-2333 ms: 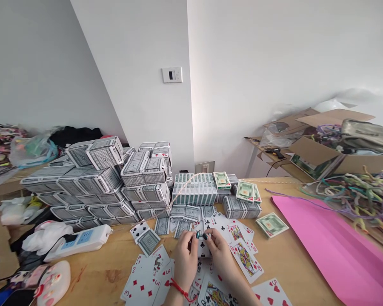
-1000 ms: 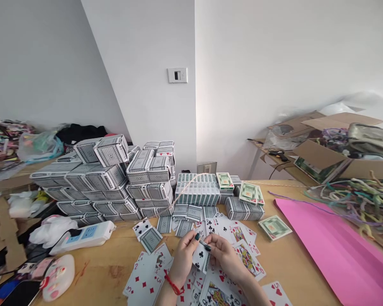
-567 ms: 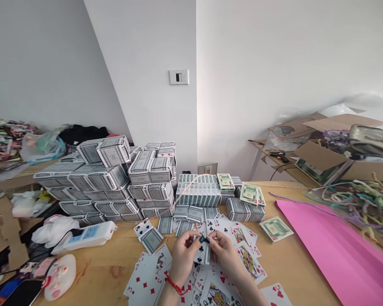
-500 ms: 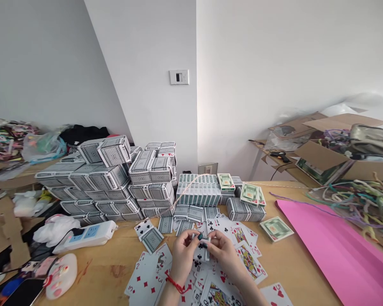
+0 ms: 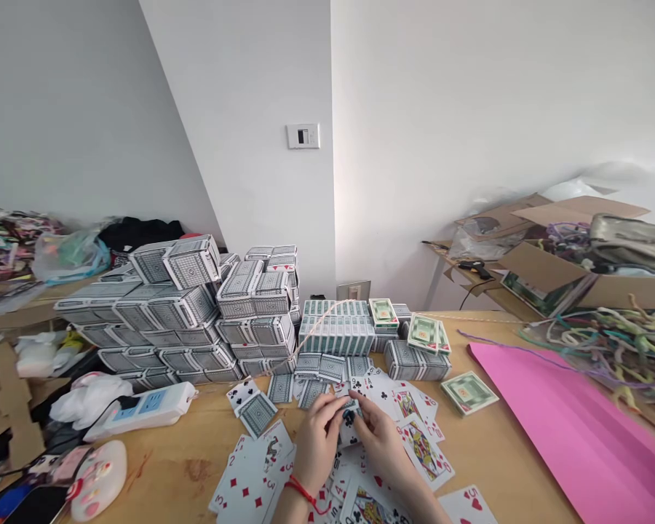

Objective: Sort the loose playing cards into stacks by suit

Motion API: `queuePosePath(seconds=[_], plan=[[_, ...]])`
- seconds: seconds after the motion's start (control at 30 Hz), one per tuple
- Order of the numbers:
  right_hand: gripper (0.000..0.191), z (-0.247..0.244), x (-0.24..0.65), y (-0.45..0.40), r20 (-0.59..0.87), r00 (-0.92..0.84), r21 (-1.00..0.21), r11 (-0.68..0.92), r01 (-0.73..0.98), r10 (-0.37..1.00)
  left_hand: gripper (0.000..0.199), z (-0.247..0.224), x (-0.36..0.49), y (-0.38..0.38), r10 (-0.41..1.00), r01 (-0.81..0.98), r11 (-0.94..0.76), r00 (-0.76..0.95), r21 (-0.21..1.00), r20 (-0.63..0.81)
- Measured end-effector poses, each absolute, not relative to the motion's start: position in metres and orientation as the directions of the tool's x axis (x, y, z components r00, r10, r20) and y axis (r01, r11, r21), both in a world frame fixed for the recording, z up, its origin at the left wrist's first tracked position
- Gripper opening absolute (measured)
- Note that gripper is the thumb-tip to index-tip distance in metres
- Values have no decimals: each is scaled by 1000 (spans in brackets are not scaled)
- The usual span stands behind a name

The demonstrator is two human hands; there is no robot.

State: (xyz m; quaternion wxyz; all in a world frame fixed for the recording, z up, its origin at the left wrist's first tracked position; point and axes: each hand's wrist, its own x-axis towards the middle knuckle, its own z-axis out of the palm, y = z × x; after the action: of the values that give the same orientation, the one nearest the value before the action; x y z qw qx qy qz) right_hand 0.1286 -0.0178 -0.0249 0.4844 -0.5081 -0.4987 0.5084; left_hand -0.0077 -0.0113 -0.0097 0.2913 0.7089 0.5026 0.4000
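At the lower centre, my left hand (image 5: 319, 437), with a red string on its wrist, and my right hand (image 5: 380, 435) are both closed on a small stack of playing cards (image 5: 349, 429). A clubs card faces up on the stack. The fingers of both hands meet at its far end and partly hide it. Loose cards (image 5: 245, 480) lie face up under and around the hands. Beyond the fingers, grey-backed cards (image 5: 257, 415) lie on the wooden table (image 5: 164, 466).
Grey card bundles (image 5: 169, 309) are piled at the back left, beside a row of card boxes (image 5: 337, 327). A green box (image 5: 469, 393) and pink sheet (image 5: 551, 422) lie right. A power strip (image 5: 153, 407) and phone (image 5: 38, 504) are at left.
My fingers have shifted over the far end of the stack, and more of its top card now shows. The whole view has moved slightly.
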Motion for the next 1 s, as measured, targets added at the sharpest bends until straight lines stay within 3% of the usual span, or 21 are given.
queuePosePath(seconds=[0.23, 0.5, 0.8, 1.0], plan=[[53, -29, 120, -22, -20, 37, -999, -22, 45, 999, 24, -14, -8, -11, 942, 507, -336, 171, 794, 290], [37, -34, 120, -19, -1, 172, -996, -16, 83, 985, 24, -12, -9, -13, 951, 478, -305, 111, 824, 288], [31, -21, 121, -19, -150, 41, -966, -137, -218, 988, 24, -10, -11, -11, 968, 398, -249, 68, 883, 242], [19, -2, 121, -25, -218, -261, -743, -333, -581, 941, 28, -5, -10, -11, 985, 282, -174, 70, 944, 160]])
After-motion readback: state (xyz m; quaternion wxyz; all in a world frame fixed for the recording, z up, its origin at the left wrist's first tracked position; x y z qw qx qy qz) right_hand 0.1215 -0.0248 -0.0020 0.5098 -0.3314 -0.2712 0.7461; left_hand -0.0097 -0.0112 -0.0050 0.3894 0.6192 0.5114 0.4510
